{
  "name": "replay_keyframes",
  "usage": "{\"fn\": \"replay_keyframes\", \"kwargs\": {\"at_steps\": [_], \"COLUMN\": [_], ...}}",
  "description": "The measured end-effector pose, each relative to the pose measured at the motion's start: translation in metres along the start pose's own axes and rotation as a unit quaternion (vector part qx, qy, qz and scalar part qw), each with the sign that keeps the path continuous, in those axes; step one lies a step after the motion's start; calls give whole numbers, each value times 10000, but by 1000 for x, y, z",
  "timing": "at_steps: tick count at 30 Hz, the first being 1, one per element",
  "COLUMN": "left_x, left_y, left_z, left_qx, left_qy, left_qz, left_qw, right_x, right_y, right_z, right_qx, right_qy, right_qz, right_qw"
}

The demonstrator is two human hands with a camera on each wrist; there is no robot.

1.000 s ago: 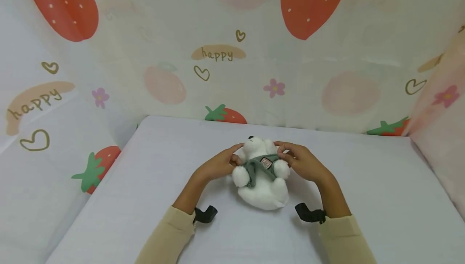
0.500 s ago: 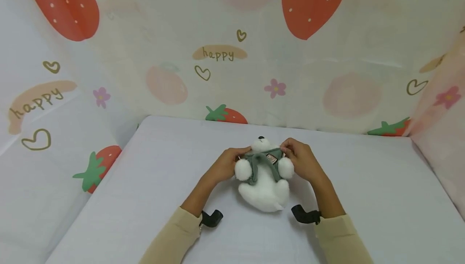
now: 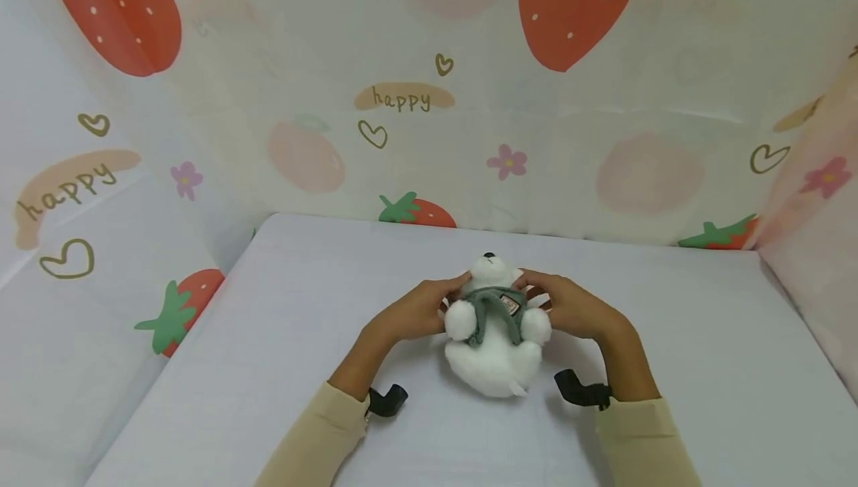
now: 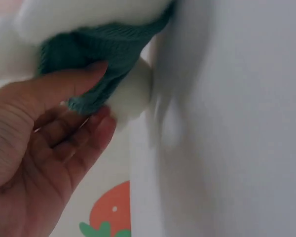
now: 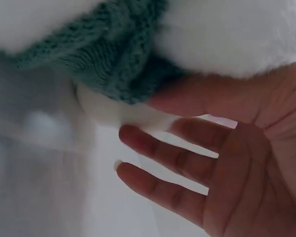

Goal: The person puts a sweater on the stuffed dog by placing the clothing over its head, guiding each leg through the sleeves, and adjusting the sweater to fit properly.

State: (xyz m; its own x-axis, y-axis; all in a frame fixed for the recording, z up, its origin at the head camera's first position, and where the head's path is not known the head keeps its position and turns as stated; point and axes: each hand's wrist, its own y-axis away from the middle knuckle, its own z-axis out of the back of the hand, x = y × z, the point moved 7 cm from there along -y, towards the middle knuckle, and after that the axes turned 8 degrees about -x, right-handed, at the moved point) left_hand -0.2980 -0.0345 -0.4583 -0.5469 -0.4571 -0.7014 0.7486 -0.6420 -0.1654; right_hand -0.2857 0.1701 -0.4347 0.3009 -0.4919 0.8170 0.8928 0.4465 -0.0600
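A white plush bear (image 3: 492,368) with a black nose lies on its back on the table, head away from me. Round its neck and shoulders sits a green knitted scarf (image 3: 498,301) with a small patch. At the bear's left side in the head view, my left hand (image 3: 418,308) pinches the scarf's edge; the left wrist view shows the thumb (image 4: 84,81) over the knit and fingers curled beneath. On the other side, my right hand (image 3: 576,307) holds the scarf's edge by the thumb (image 5: 202,96), its index finger behind and its other fingers spread loosely.
A white cloth covers the table (image 3: 322,263). Behind and on both sides hangs a curtain (image 3: 563,115) printed with strawberries, hearts and flowers. Each wrist wears a black camera mount, such as the right one (image 3: 582,390).
The bear has shifted slightly right and toward me. Both hands have moved with it; the right hand dipped inward half a second ago, then swung outward, its fingers spreading more.
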Motion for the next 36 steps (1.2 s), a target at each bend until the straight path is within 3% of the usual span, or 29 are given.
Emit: {"fn": "replay_keyframes", "kwargs": {"at_steps": [7,10,14,22,32,36], "left_x": [-10,-13,-11,0,7,8], "left_y": [-1,0,0,0,-1,-1], "left_z": [0,1,3,1,5,7], "left_qx": [-578,-705,-826,-783,-1109,-1318], "left_qy": [-1370,-1552,-1468,-392,161,-113], "left_qz": [276,289,363,715,1155,1322], "left_qw": [9885,9849,9850,9936,9870,9824], "right_x": [0,-3,-7,-2,-3,-4], "right_y": [-3,-5,-5,-9,-13,-14], "right_z": [6,6,6,3,0,0], "right_qx": [-605,-775,-921,-1058,-1497,-1555], "right_qy": [665,647,538,384,635,870], "right_qz": [237,237,150,385,487,438], "right_qw": [9957,9946,9942,9929,9855,9830]}}
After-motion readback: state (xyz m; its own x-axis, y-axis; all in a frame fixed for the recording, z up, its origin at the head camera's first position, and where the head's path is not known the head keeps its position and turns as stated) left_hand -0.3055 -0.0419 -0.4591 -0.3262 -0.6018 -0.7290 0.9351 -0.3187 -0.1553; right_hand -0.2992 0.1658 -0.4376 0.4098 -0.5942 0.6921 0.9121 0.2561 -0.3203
